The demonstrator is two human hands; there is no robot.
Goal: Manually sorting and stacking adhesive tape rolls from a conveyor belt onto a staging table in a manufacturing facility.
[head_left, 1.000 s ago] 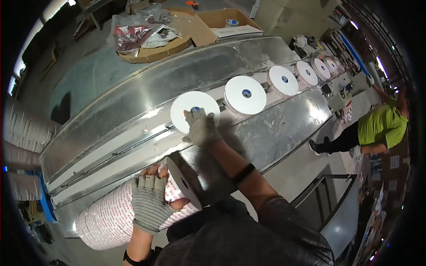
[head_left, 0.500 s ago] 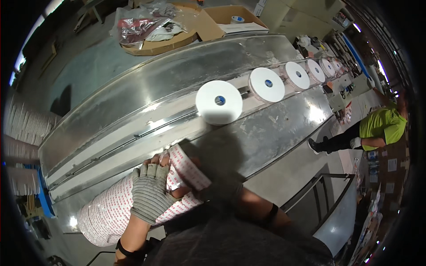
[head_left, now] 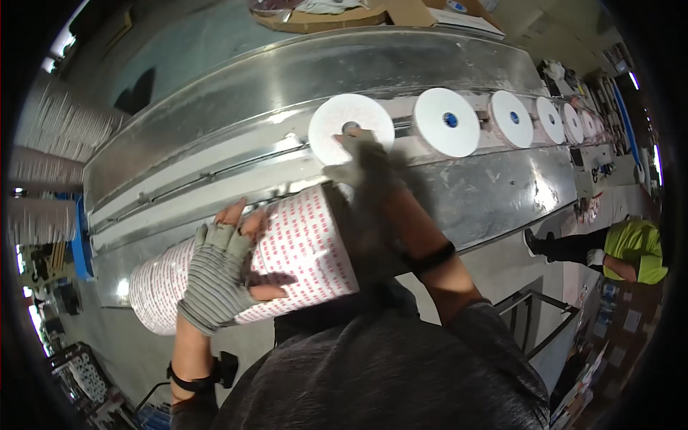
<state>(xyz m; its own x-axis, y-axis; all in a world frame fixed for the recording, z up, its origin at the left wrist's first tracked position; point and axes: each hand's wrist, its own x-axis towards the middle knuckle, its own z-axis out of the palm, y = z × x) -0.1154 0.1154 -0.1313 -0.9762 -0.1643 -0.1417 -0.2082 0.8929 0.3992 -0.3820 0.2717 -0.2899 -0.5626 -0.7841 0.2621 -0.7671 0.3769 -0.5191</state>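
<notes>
White roll (head_left: 342,113), wide and disc-shaped, lies on a metal bench (head_left: 494,183), over a slotted rail (head_left: 236,166), at the near end of a spaced row. At least five more rolls (head_left: 431,125) curve away to the right. A long stack of similar rolls (head_left: 304,251), edges printed red, lies on its side against the person's front. With several laid out and many still together, the work looks partway through. The right hand (head_left: 367,161), gloved and blurred, reaches over the disc, fingers at its core, thumb apart near the lower rim; whether it pinches cannot be told. The gloved left hand (head_left: 221,272) is spread over the stack, thumb out. Far right, a person in a yellow-green shirt (head_left: 638,247).
</notes>
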